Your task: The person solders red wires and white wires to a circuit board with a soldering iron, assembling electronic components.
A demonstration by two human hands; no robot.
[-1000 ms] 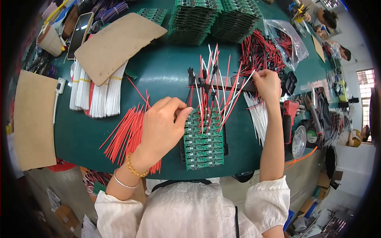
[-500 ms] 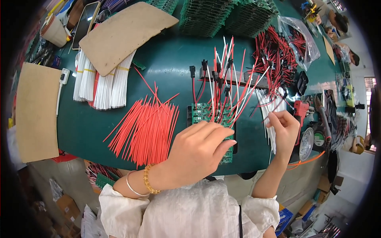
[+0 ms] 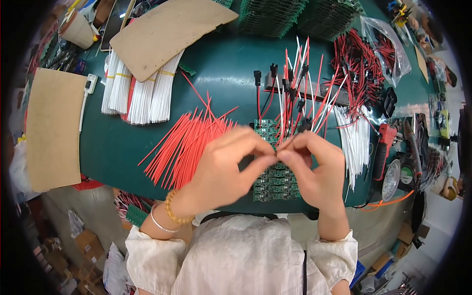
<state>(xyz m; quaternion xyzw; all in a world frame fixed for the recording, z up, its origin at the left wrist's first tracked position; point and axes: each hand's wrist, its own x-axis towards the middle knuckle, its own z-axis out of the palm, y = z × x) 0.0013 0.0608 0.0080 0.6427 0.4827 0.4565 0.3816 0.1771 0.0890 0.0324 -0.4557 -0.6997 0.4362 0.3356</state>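
Over the green circuit boards (image 3: 276,189), my two hands meet fingertip to fingertip. My left hand (image 3: 228,164), with bracelets on its wrist, is pinched closed; what lies between its fingertips is hidden. My right hand (image 3: 317,164) is closed in a pinch as well, on what appears to be a connector lead, whose black connector (image 3: 306,125) shows just above the fingers. Red and white wires and several leads with black plugs (image 3: 257,77) stand up from the boards' far part. Left of the boards lies a fanned pile of red wires (image 3: 184,142).
White wires (image 3: 355,147) lie right of the boards, below a heap of red-and-black leads (image 3: 356,69). A red-handled tool (image 3: 385,142) and a clear dish (image 3: 391,179) are at the right edge. Bundled white wires (image 3: 115,93) lie under cardboard (image 3: 169,37). Stacked boards (image 3: 273,17) stand behind.
My right hand has moved left from beside the white wires to meet my left hand over the boards. A black connector now shows at it. The whole view has shifted slightly.
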